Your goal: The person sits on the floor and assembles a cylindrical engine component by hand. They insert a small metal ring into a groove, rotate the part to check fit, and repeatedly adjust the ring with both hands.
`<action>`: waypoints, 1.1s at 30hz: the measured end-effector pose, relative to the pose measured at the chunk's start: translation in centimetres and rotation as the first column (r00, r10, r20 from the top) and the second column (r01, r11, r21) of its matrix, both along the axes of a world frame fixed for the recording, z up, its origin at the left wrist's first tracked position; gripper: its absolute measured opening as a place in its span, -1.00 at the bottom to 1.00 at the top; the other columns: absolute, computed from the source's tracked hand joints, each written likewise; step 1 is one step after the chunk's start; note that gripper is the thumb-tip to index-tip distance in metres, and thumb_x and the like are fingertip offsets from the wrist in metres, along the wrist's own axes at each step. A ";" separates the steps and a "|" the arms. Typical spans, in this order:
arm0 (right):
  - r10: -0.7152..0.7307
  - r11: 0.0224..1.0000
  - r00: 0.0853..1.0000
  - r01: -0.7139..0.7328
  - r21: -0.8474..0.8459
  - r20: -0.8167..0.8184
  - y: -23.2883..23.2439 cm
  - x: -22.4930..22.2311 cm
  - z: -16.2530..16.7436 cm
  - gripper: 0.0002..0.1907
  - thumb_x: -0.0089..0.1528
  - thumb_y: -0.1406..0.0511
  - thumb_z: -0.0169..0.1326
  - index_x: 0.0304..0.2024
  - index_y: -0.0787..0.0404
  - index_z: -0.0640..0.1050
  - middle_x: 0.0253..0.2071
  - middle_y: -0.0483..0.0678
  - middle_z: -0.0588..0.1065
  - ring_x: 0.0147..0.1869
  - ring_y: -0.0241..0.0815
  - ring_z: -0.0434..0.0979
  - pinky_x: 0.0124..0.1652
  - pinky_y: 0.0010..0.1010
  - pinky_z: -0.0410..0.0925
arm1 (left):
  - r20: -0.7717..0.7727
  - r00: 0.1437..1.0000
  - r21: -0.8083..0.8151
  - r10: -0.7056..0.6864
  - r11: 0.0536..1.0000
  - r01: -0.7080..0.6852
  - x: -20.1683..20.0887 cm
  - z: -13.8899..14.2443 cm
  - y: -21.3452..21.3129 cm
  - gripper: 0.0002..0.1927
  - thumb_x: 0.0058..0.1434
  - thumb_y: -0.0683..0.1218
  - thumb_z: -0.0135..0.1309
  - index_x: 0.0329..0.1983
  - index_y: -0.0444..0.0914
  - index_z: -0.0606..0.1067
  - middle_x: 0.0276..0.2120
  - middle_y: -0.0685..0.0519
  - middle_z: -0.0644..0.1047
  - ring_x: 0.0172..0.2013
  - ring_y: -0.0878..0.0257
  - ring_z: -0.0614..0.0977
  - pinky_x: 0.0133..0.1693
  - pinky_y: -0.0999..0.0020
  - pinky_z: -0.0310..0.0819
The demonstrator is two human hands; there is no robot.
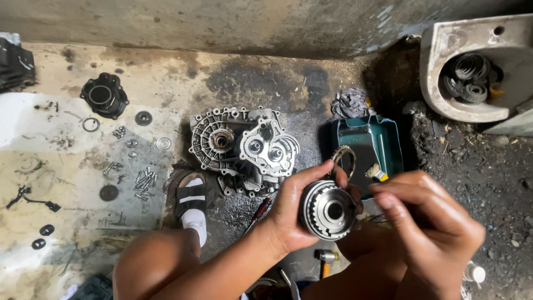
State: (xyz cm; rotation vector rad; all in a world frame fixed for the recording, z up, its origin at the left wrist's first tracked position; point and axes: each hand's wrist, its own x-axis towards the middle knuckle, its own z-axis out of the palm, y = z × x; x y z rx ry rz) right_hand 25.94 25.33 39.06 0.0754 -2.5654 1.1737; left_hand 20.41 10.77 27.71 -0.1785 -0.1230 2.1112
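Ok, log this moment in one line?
left hand: holds round gear hub | right hand: beside hub, touching thin ring | gearbox casing on floor behind

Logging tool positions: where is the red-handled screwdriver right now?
In the head view, the red-handled screwdriver lies on the oily floor just below the gearbox housing, between the sandalled foot and the left hand.

A round metal gear hub (327, 210) sits upright on edge, its flat face turned up toward the camera, with a splined bore at the centre and a ring of fine teeth around the rim. A thin brass-coloured ring (343, 161) stands tilted just above it, touching its upper edge, over the teal tray.
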 end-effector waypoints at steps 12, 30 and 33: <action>-0.159 0.939 0.950 0.230 -0.256 0.269 3.2 -0.2 0.3 -0.88 0.33 0.46 0.10 -0.13 0.41 0.62 -0.28 -0.05 0.53 -0.36 -0.39 0.37 -0.39 -0.59 0.23 | 0.142 0.970 0.079 0.196 0.975 -0.209 -0.9 1.1 1.7 -0.61 0.51 0.17 -0.10 -0.24 -0.20 0.46 -0.19 -0.06 0.48 -0.10 0.06 0.53 -0.08 0.09 0.51; 0.299 0.507 0.795 0.337 -0.794 0.528 1.0 -2.6 -5.9 -0.64 0.18 0.42 -0.06 0.00 0.44 0.54 -0.19 -0.01 0.50 -0.23 -0.28 0.35 -0.23 -0.49 0.26 | 0.087 0.885 0.187 0.458 0.865 -0.466 -2.8 3.9 -8.0 -0.61 0.56 0.16 -0.09 -0.22 -0.21 0.45 -0.17 -0.05 0.49 -0.08 0.10 0.52 -0.03 0.16 0.48; 0.400 0.331 0.798 0.333 -0.883 0.451 -1.2 -2.4 -7.7 -0.62 0.21 0.37 -0.02 0.00 0.51 0.56 -0.17 0.02 0.51 -0.23 -0.29 0.34 -0.26 -0.51 0.23 | -0.001 0.851 0.168 0.526 0.839 -0.518 -3.1 3.9 -11.7 -0.62 0.57 0.16 -0.10 -0.20 -0.21 0.46 -0.15 -0.04 0.49 -0.07 0.11 0.52 0.00 0.17 0.48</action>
